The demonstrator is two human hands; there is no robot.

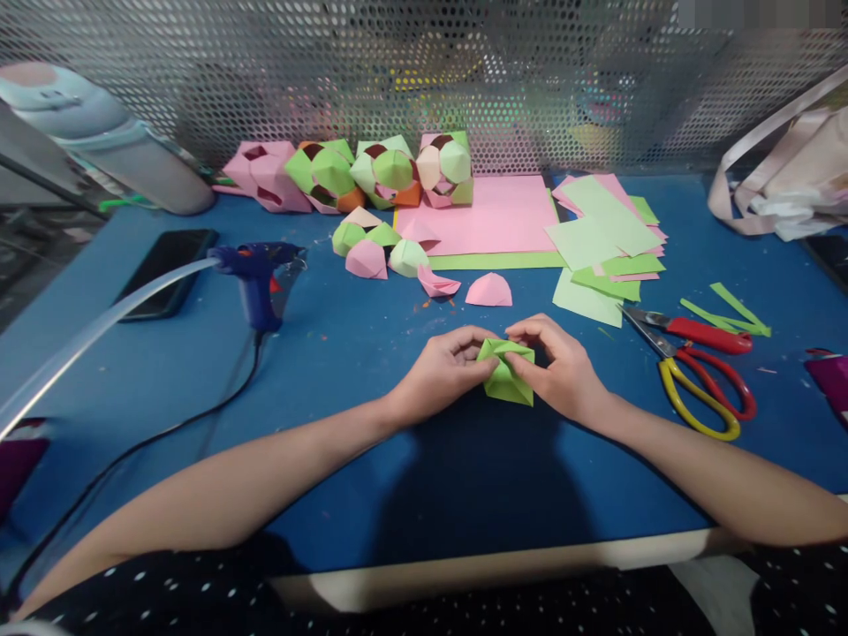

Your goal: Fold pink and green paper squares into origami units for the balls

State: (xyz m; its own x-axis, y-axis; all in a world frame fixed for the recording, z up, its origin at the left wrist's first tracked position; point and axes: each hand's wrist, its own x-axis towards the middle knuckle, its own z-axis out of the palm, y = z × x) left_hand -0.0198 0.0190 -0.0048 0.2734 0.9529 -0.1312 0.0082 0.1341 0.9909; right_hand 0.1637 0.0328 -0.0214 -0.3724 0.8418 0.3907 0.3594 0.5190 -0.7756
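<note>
Between my two hands is a small folded piece of green paper [509, 382], held just above the blue table near its middle. My left hand [457, 360] pinches its left side, thumb on the near face and fingers behind. On the other side my right hand [553, 362] grips the right edge, with its thumb pressed on the front. Just beyond my hands lie a pink folded paper cap [488, 290] and a creased pink piece [438, 283]. Farther left sits a cluster of pink and green folded caps [367, 260].
Folded paper balls [388, 172] line the mesh back panel. Pink sheets [490, 212] and green scraps [589, 221] lie before it. Scissors [702, 389] and a red-handled cutter [708, 336] rest at right. A glue gun [257, 283], phone [169, 272] and bottle [112, 141] stand left.
</note>
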